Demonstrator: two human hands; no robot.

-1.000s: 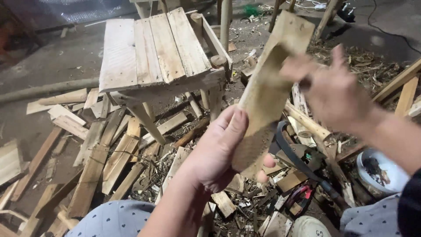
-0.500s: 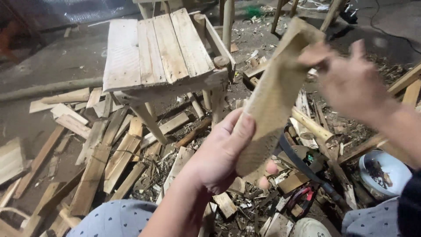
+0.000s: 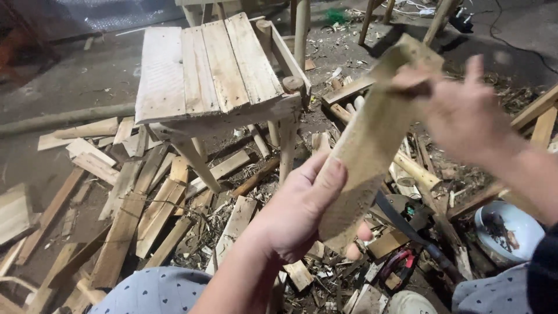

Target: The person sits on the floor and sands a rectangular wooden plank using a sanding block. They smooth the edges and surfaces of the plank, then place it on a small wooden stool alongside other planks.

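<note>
Hands first: my left hand (image 3: 299, 215) sits near the middle of the view, a little toward 6 o'clock, fingers wrapped around the lower end of a long pale wooden slat (image 3: 372, 139), thumb pressed flat along its near face and fingertips showing past the far edge. The slat runs up toward 1 o'clock, tilted, its lower face speckled dark. My right hand (image 3: 462, 113) is at 2 o'clock, blurred; its thumb and first fingers seem to pinch the slat's upper end while the other fingers stand spread and loose above it. So the slat hangs in the air between both hands, off the ground, with the left gripping low and the right touching high.

At 11 o'clock from the left hand stands a small wooden stool (image 3: 215, 67) made of rough planks, its seat tilted toward me, round legs underneath. At 9 o'clock lies a scattered pile of offcut boards (image 3: 133, 203) on the dirt floor, overlapping each other. Below the slat, toward 5 o'clock, I see a dark strap (image 3: 401, 215) lying among chips and shavings, and just beside it something red (image 3: 398, 264) that I cannot identify. At 4 o'clock, near my right forearm, sits a white bowl (image 3: 505, 229) with dark bits inside. My knees in dotted blue fabric (image 3: 151, 293) fill the edge at 6 o'clock.
</note>
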